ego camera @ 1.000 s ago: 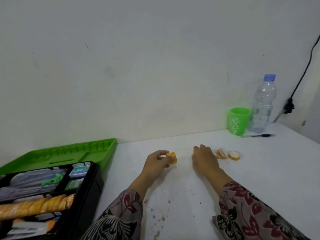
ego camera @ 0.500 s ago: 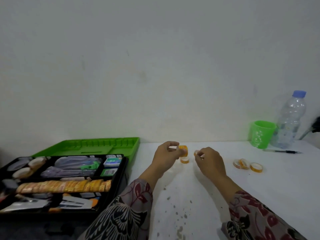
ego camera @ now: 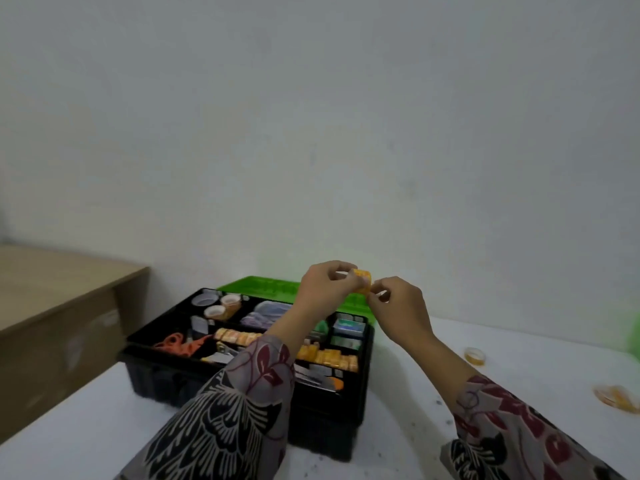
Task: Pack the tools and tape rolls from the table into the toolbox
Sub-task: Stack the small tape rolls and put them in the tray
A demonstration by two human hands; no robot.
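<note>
Pinching a yellow tape stack (ego camera: 362,279) between thumb and curled fingers, the left hand (ego camera: 323,289) is holding it up in the air, clear of the table. The right hand (ego camera: 398,306) is meeting it from the other side. Its thumb and forefinger are closing on the stack's lower right edge, and its other fingers are curling loosely underneath. Whether those fingertips are gripping a separate roll or only the end of the stack is too blurred to tell. The stack is looking short and chunky, orange-yellow with a paler pattern.

Just below the left hand, the open toolbox (ego camera: 166,375) is sitting on the white table (ego camera: 415,427), and the left forearm is crossing over its middle. Its green lid (ego camera: 256,289) is lying back behind the left hand. Inside the black tray, a long row of yellow tape rolls (ego camera: 239,336) is running under the left forearm from one side to the other. Farther left of that hand, orange scissors (ego camera: 180,344) are lying in a near compartment. Three pale round items (ego camera: 214,308), tubs or rolls, are sitting in the far corner, with clear plastic bags (ego camera: 268,311) filling the section beside them. Small boxes (ego camera: 348,329) are resting below the gap between the two hands.

Out to the right of the right forearm, a loose tape roll (ego camera: 474,355) is lying flat on the table. A blurred yellow cluster (ego camera: 618,398) is lying farther out still.
</note>
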